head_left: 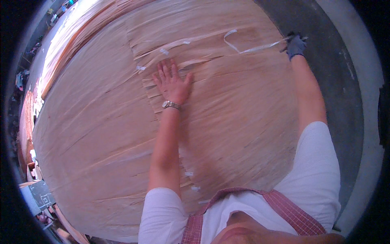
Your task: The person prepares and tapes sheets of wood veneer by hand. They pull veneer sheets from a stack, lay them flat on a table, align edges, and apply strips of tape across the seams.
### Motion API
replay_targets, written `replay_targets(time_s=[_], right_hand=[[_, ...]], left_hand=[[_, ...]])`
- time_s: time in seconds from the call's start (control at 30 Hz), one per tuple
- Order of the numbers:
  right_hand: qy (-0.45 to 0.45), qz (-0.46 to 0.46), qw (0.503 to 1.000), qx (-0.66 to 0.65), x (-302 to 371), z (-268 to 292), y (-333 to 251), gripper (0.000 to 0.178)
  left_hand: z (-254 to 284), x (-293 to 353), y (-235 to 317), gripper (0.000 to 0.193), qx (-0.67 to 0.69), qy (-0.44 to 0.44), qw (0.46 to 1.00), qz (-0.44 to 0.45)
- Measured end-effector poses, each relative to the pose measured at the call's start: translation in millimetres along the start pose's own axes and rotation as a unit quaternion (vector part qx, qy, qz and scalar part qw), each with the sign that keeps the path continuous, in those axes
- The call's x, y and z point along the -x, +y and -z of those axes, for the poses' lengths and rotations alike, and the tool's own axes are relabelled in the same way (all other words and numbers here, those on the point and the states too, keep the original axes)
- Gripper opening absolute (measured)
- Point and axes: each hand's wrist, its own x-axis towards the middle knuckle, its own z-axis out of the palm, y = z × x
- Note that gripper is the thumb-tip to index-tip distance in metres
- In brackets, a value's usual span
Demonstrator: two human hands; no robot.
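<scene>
A large sheet of light brown wood veneer (243, 101) lies before me, with wrinkles and splits running across it. My left hand (172, 83), bare and with a wristwatch (171, 105) at the wrist, rests flat on it with fingers spread. Beneath and beside that hand runs a ragged veneer edge, where the pieces overlap. My right hand (295, 46), in a dark grey-blue glove, is at the sheet's far right edge, closed on a thin white strip of tape (260, 48). The strip trails leftward over the veneer and bends back in a loop. The right fingertips are hard to make out.
Short pieces of white tape (164, 51) stick to the veneer beyond my left hand, and others (195, 189) lie close to my body. More stacked veneer (69, 61) stands at the far left. A grey box (38, 196) sits at the lower left. Dark floor (341, 81) borders the right side.
</scene>
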Motion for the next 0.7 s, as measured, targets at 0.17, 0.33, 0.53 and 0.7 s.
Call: replay_targets(time_s=[0.17, 0.33, 0.53, 0.7], right_hand=[[0.101, -0.035, 0.993, -0.044, -46, 99, 75, 0.032], [0.136, -0.051, 0.970, -0.194, -56, 201, 137, 0.035], [0.003, 0.061, 0.908, -0.415, 7, 298, 101, 0.038], [-0.160, 0.205, 0.835, -0.485, 136, 355, -3, 0.033]], left_hand=[[-2, -3, -12, 0.087, -0.014, 0.020, 1.000, 0.009], [1, 1, -4, 0.090, -0.033, 0.015, 0.999, -0.037], [1, 38, 4, 0.086, -0.010, -0.032, 0.998, -0.054], [15, 59, -5, 0.081, 0.044, 0.041, 0.997, -0.049]])
